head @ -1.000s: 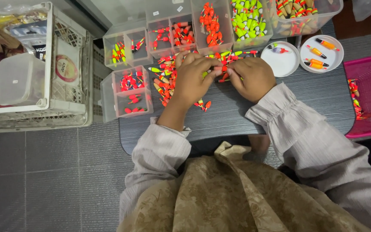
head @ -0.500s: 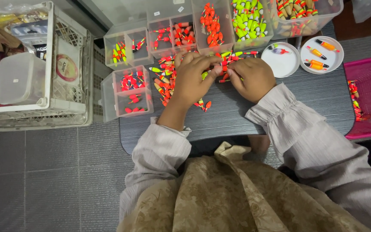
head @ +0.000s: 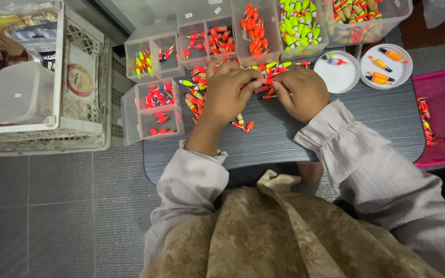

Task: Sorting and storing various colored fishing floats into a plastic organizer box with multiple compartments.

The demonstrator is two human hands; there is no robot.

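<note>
At frame centre, the left hand and right hand, fingers curled, pinch small fishing floats from the loose pile on the dark tabletop.

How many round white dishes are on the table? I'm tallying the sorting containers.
2. One round white dish sits just right of the right hand, holding one float. The other white dish is next to it on the right, holding three orange floats. None looks hidden.

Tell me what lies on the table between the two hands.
In the head view, small red and yellow floats lie between the left hand and right hand.
</note>
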